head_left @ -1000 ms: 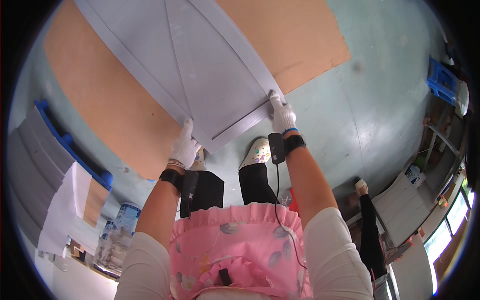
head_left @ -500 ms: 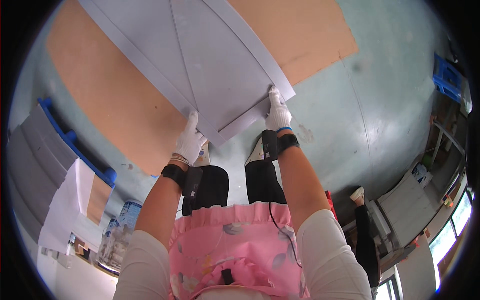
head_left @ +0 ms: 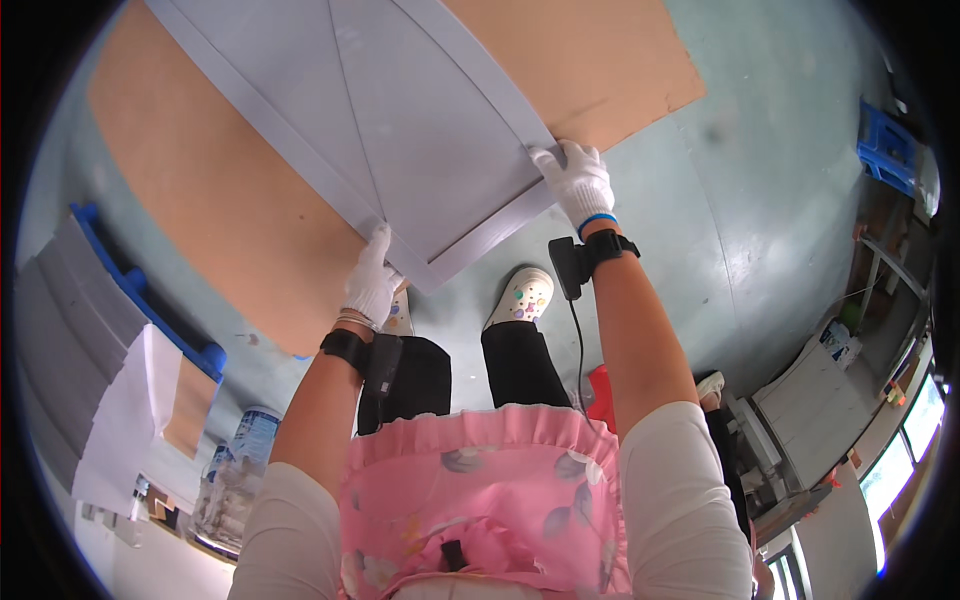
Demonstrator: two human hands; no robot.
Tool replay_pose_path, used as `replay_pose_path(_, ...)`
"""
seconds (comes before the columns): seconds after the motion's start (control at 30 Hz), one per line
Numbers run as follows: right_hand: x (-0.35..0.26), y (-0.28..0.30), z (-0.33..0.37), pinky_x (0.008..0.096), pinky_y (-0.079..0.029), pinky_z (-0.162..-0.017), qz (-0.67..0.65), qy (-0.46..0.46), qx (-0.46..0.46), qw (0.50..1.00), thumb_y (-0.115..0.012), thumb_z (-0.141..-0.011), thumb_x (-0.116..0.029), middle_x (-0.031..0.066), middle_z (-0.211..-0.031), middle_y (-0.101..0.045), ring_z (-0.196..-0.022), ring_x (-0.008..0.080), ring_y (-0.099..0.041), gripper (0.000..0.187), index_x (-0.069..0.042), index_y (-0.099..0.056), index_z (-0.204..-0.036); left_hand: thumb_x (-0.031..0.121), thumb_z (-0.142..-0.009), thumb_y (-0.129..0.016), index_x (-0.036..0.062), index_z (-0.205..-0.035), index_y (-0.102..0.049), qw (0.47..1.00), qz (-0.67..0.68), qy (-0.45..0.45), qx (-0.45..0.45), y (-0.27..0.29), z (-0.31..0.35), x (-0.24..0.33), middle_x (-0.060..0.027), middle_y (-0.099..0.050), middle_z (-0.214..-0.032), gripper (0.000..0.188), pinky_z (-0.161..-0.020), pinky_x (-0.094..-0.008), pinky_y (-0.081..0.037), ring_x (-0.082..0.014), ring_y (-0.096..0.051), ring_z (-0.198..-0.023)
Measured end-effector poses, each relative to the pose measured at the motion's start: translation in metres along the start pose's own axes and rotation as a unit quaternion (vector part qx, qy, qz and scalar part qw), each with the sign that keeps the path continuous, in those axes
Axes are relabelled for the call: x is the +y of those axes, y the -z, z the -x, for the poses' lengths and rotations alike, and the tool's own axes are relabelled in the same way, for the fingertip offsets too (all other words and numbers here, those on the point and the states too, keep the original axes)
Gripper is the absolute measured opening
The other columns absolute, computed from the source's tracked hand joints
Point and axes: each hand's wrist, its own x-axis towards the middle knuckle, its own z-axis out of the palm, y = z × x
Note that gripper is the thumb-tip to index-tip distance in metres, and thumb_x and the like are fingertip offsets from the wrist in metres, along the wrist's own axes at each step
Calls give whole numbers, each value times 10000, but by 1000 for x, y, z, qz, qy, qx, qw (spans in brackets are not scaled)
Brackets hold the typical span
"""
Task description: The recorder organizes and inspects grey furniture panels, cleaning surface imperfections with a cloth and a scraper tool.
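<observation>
**Two white gloves at the end of a big grey panel**

In the head view, I see a person looking down at a big, flat grey panel [head_left: 440, 150]. It has a raised border, and a thin line runs down its face. The panel is in front of the person, and its far end goes out of sight at the top. Its near end pokes out past a big brown sheet [head_left: 220, 200] on the green floor [head_left: 740, 180].

The left hand [head_left: 372, 280] has a white glove on. Its grip is narrow and holds the panel's left side, close to the near corner. The thumb is on top, and the other fingers tuck by the edge.

The right hand [head_left: 578, 185] wears a white glove too. It touches the panel at the right corner, with its fingers a bit spread. I cannot tell if this grip pinches the panel, because the glove hides that part.

Each wrist has a black strap with a small black box. The person wears a pink apron [head_left: 480, 490] and pale shoes with bright bits on them. More grey panels [head_left: 80, 340] lie off to the left. A blue stool [head_left: 886, 148] is far to the right.
</observation>
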Motion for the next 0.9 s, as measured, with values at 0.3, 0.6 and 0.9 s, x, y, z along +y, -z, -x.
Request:
replay_pose_path(0.3,-12,3,4,436,-421,-1056,48,-21,-111,992,-582,-793,-705,179,-1409,-456,-1323,317,-428,900,-35,-458,-1380,586,-831,-658,-4,-1433,-361,993,-44,-7,112,21,-19,-13,-189,-435,-1345,894,-1027,-404,-417,-320,-489,-1190)
replay_pose_path(0.6,-25,17,7,429,-440,-1038,56,-59,-163,983,-498,-808,-761,184,-1415,-446,-1281,319,-490,953,-23,-432,-1409,603,-841,-643,12,-1217,-527,994,-9,7,105,29,-18,-14,-78,-460,-985,709,-831,-318,-460,-176,-501,-884)
replay_pose_path(0.9,-31,29,14,411,-465,-947,35,-3,-220,975,-463,-817,-764,224,-1187,-630,-1111,350,-611,905,-6,-543,-1304,547,-952,-518,16,-1328,-472,999,12,36,-21,65,2,-2,-123,-573,-1258,652,-1015,-364,-442,-226,-557,-1170)
